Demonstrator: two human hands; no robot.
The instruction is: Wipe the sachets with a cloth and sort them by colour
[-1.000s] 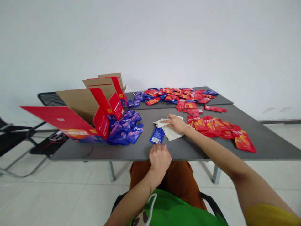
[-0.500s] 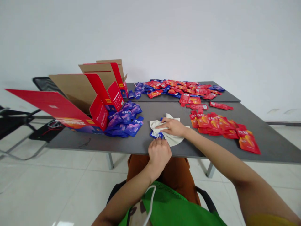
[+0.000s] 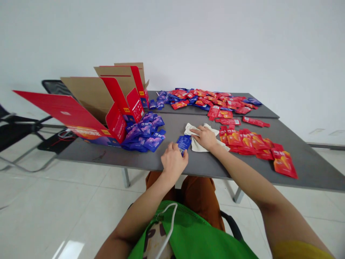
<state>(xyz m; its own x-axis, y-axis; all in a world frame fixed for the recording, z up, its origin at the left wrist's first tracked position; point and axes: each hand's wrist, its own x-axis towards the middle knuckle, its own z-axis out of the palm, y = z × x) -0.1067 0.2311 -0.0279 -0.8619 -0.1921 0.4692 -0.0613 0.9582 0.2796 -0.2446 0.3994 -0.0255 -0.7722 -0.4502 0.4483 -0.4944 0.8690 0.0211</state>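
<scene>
A blue pouch (image 3: 183, 142) lies on the grey table near its front edge, with small print facing up. My left hand (image 3: 174, 158) is closed at the pouch's near end, thumb on the right and fingers curled at the left. Just right of the pouch, my right hand (image 3: 206, 137) presses on a crumpled cream cloth (image 3: 199, 146), its fingers bent into the fabric. The fingertips are partly hidden in the folds. To the left is a heap of blue-purple pouches (image 3: 145, 130); to the right, red-orange pouches (image 3: 246, 141) lie overlapping in a row.
Red cardboard boxes (image 3: 114, 124) with raised flaps line the table's left side. A mixed pile of red and blue pouches (image 3: 205, 99) covers part of the back table (image 3: 172, 111). A black chair (image 3: 56, 88) stands beyond the left edge.
My right hand has slid the cloth right and away, off the blue pouch, which now shows. My left hand has shifted slightly left and forward, its thumb now at the pouch.
</scene>
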